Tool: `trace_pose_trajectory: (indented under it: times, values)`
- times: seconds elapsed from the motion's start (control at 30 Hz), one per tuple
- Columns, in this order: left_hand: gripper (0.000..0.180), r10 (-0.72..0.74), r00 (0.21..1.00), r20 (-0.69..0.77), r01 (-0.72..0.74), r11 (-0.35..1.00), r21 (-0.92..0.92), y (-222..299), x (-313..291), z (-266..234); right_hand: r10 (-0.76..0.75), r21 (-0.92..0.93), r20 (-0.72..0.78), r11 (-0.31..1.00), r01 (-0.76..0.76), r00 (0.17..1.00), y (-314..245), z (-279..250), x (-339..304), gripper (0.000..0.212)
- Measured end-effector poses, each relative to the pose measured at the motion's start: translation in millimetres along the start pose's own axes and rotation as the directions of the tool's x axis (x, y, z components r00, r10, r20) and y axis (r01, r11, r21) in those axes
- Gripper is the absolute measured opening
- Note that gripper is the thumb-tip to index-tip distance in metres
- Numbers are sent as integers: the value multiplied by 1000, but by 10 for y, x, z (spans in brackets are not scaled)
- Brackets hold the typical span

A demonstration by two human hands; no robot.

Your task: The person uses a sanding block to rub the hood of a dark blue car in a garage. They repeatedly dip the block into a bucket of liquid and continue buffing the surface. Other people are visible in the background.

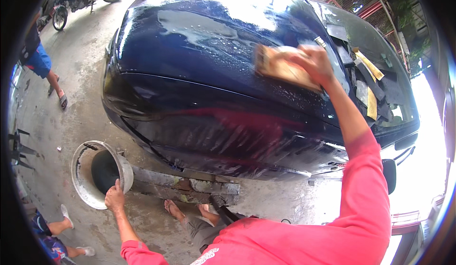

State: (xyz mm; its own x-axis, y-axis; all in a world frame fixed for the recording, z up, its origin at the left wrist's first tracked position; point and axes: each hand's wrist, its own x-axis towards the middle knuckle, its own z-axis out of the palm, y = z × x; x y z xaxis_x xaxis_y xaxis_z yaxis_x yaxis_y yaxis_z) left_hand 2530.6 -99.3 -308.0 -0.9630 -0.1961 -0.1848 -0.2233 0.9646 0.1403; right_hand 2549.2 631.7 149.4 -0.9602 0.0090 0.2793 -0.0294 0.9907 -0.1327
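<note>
**Two grips, well apart across the frame**

Right hand (313,61), right of upper centre: clasped over a tan block (280,73), thumb and fingers gripping it from above. Both are blurred; cannot tell whether the fingers are spread or pressed together. Block lies on the dark blue hood (190,58) of a car, right of the hood's middle, tilted down toward the right of the frame.

Hood wet around it: white droplets to the block's left and below, a paler film toward upper centre, strong glare at the top edge.

Left hand (115,199), lower left: fingers curled close together around the near right rim of a whitish bucket (80,179). Bucket leans, mouth toward the left of the frame; dark liquid (105,172) inside.

Right side of frame: dark flat pieces (370,77) and yellow-brown strips (372,104) heaped loosely at the base of the windshield (365,34).

Lower centre: a low row of worn grey slabs (213,187), just right of the bucket, sandalled feet (175,210) beside it.

Upper left: parked motorbike (80,1); below it, a person in blue shorts (39,61). Lower left corner: another pair of legs (59,227).
</note>
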Motion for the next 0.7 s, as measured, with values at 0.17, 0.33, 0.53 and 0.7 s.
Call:
trace_pose_trajectory:
  times: [0.17,0.33,0.53,0.7]
  values:
    - [79,67,994,82,-64,997,-36,-56,-47,-43,25,33,-35,999,-24,999,-189,8,-50,55]
    - [78,44,995,89,-42,999,-28,50,-32,-134,306,174,-77,941,-290,949,-421,-451,-1428,53]
    - [72,6,1000,-18,-7,999,-33,82,-36,-97,-62,-99,-54,993,57,997,-988,539,660,61]
    - [74,31,999,-25,-32,998,-58,-2,-99,-117,19,33,-43,999,-18,999,-1521,1163,1804,79]
